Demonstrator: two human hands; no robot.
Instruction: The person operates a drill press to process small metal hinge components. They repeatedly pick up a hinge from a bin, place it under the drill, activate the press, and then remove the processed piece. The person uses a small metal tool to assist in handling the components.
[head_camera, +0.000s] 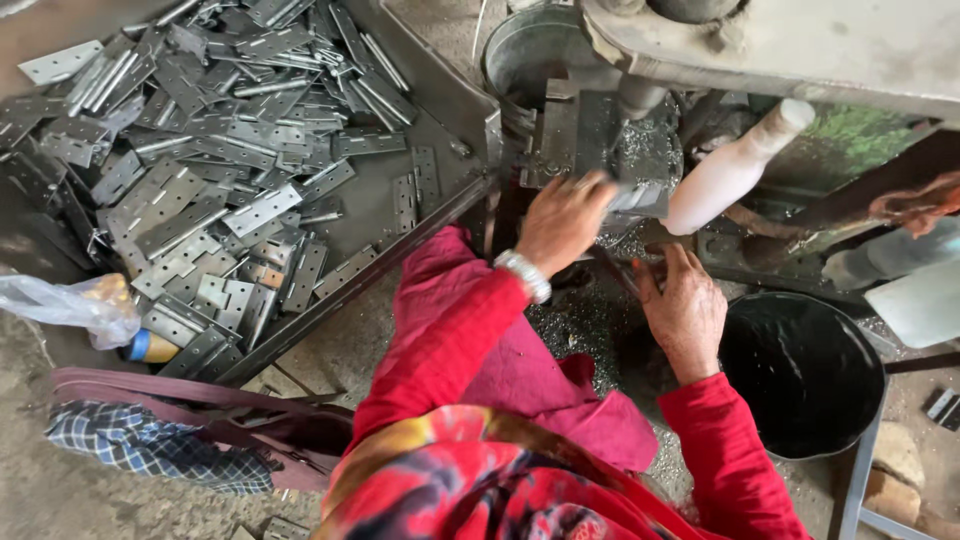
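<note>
Left hand (562, 222) grips a flat hinge plate (640, 197) lying crosswise under the drill; right hand (683, 305) rests open.

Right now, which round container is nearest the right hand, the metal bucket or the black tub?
The black tub, just beside the right hand; the metal bucket sits far behind.

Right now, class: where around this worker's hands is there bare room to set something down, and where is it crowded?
Bare patches: the tray floor between the hinge pile and the machine, and the ground at lower left below the checked cloth. Crowded: the shavings-strewn spot around the left hand and right hand, hemmed by the black bucket.
</note>
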